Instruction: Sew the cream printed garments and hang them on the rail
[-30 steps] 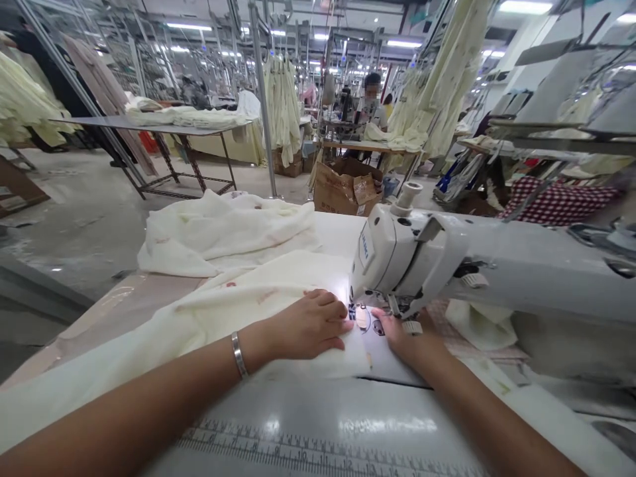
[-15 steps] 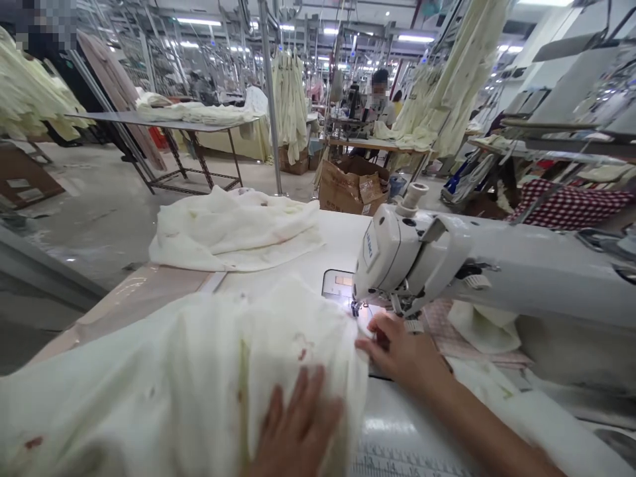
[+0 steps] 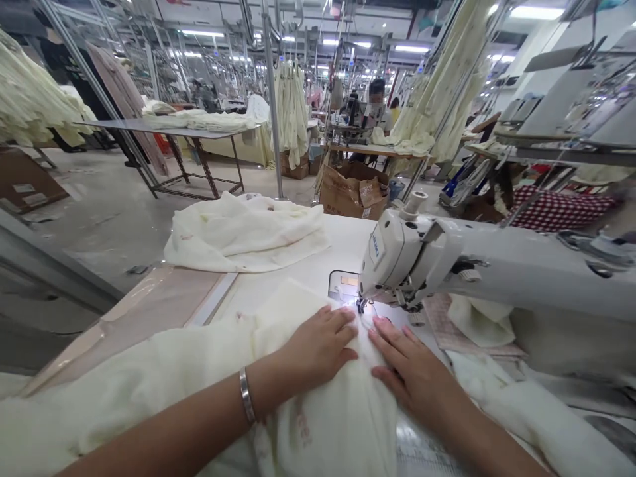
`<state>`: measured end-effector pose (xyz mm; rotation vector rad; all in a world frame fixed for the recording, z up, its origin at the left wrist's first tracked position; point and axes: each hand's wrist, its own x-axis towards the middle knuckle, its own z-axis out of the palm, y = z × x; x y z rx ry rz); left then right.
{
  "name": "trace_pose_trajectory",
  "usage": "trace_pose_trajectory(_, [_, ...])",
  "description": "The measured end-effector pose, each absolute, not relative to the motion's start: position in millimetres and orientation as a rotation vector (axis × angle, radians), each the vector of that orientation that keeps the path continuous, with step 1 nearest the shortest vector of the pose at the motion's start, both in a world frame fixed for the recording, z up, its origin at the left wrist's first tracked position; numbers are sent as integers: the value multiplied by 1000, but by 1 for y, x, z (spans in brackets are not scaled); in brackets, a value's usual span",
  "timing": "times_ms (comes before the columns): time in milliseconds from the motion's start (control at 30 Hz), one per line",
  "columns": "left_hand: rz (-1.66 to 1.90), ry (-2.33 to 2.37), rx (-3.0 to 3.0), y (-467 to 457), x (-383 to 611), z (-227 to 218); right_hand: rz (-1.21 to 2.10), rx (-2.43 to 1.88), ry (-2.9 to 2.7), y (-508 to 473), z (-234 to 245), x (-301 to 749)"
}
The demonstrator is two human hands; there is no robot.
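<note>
A pale cream fabric piece (image 3: pixel 342 417) with small prints spreads over the sewing table, its edge running up to the presser foot (image 3: pixel 361 305) of a white sewing machine (image 3: pixel 397 255). My left hand (image 3: pixel 320 341), with a silver bracelet at the wrist, rests on the cloth just left of the foot, fingers stretched forward. On the other side, my right hand (image 3: pixel 410 358) lies with fingers extended over the cloth's right edge, close to the foot. A small lamp lights the needle area. Whether the needle is in the cloth I cannot tell.
Another cream fabric bundle (image 3: pixel 243 232) lies at the table's far edge. More cloth (image 3: pixel 536 411) sits right, under the machine arm. Beyond stand a cardboard box (image 3: pixel 342 189), a side table (image 3: pixel 203 129) with stacked fabric, hanging garments (image 3: pixel 291 112) and a person at another machine.
My left hand has moved up and forward from the lower cloth to beside the presser foot. My right hand has gone from a pinch at the cloth's edge to extended fingers.
</note>
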<state>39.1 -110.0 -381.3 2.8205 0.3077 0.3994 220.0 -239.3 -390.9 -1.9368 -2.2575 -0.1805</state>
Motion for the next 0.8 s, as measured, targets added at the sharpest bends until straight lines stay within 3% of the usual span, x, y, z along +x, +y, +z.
trace_pose_trajectory(267, [436, 301, 2864, -107, 40, -377, -331, -1898, -2257, -240, -382, 218])
trace_pose_trajectory(500, [445, 302, 2869, -109, 38, -377, 31, -2050, -2246, -235, -386, 213])
trace_pose_trajectory(800, [451, 303, 2902, -104, 43, -374, 2, -2007, -2254, -235, -386, 226])
